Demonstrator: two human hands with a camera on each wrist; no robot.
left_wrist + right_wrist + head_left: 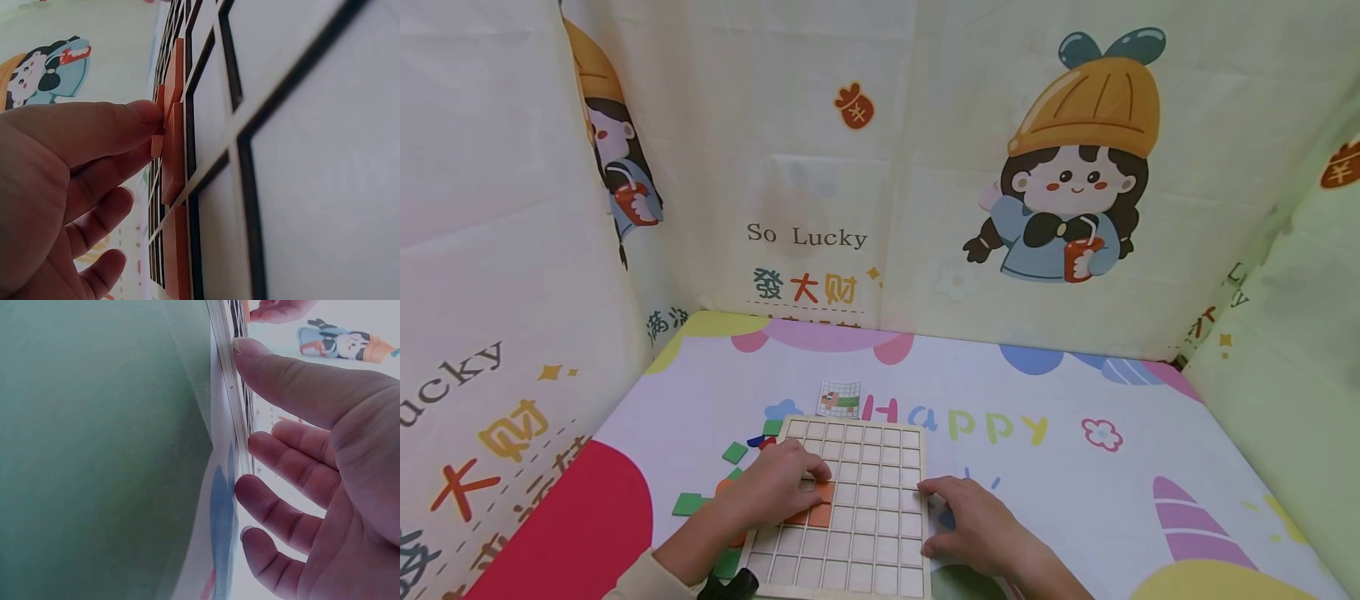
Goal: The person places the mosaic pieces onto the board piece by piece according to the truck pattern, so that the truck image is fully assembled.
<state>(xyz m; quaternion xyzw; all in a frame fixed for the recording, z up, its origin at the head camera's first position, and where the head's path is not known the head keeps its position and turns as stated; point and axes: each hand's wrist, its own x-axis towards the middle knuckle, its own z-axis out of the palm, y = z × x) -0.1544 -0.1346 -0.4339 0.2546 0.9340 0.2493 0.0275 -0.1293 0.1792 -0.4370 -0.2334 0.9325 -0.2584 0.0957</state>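
Observation:
A wooden grid board [871, 550] lies on the table with rows of pale square cells. Over its left half my left hand [778, 487] pinches a small orange tile [157, 145] between thumb and forefinger. Its other fingers are loosely bent. Several orange square tiles [820, 516] sit in the cells just beneath it; the left wrist view shows these orange tiles [177, 250] standing slightly above the grid bars. At the board's right edge, my right hand [973, 525] has its thumb touching the board's side [226, 375], its fingers relaxed and slightly bent.
Loose green tiles [688, 504], orange pieces and blue and red pieces [756, 442] lie left of the board, partly hidden by my left arm. A small picture card [838, 400] with a gridded pattern lies behind the board. Printed cloth walls [925, 167] enclose the table.

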